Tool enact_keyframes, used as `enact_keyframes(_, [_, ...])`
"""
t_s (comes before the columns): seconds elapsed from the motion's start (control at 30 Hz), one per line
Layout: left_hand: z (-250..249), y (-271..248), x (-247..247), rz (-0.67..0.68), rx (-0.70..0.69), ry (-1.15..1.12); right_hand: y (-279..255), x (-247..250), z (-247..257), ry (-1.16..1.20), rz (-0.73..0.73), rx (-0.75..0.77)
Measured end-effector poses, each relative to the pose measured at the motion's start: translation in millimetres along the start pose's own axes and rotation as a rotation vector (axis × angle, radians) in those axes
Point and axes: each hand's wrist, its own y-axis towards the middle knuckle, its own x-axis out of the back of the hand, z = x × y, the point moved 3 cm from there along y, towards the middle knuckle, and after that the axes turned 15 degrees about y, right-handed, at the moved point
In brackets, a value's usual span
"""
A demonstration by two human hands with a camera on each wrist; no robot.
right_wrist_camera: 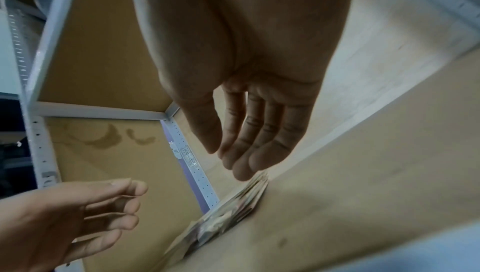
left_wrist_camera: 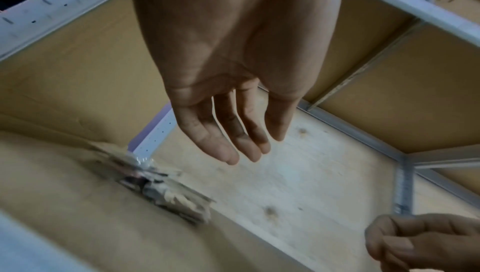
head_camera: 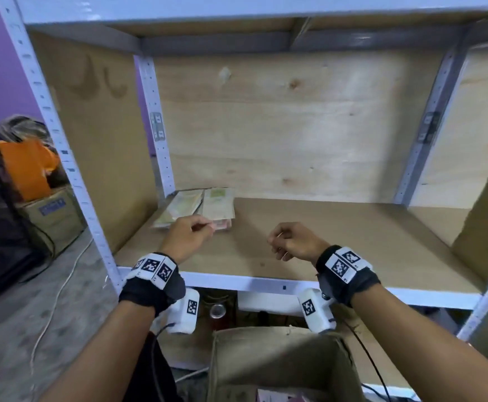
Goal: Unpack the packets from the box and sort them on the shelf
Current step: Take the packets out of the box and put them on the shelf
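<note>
Several pale flat packets (head_camera: 205,206) lie stacked in the back left corner of the plywood shelf (head_camera: 338,242); the same stack (left_wrist_camera: 171,196) (right_wrist_camera: 228,210) shows blurred in both wrist views. My left hand (head_camera: 190,236) hovers just in front of the stack, fingers relaxed and loosely curved, holding nothing (left_wrist_camera: 233,144). My right hand (head_camera: 289,242) hangs over the middle of the shelf, fingers loose, empty as well (right_wrist_camera: 241,157). The open cardboard box (head_camera: 280,361) stands below the shelf's front edge, between my forearms.
White metal uprights (head_camera: 155,126) frame the shelf, with a plywood back panel (head_camera: 295,126). A brown carton (head_camera: 486,221) leans at the shelf's right end. On the floor to the left sit an orange bag (head_camera: 25,166) and a small box (head_camera: 54,216), with a white cable nearby.
</note>
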Motion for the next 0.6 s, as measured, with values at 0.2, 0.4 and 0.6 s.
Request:
enact_keyframes(0.2, [-28.2,-78.2,-58.3,0.195,0.023,-0.034,-80.7,10.7,-36.0,-0.064,-0.012,-0.047])
enact_keyframes(0.4, [-21.9,-126.6,-119.3,0.341,0.088,0.04,-125.4,15.1,-105.0,-0.131,-0.08,-0.152])
enact_keyframes(0.6, [-2.4,-152.1,-171.7,0.497,0.139,0.109,-133.5,12.3,-158.6,-0.128,-0.038,-0.272])
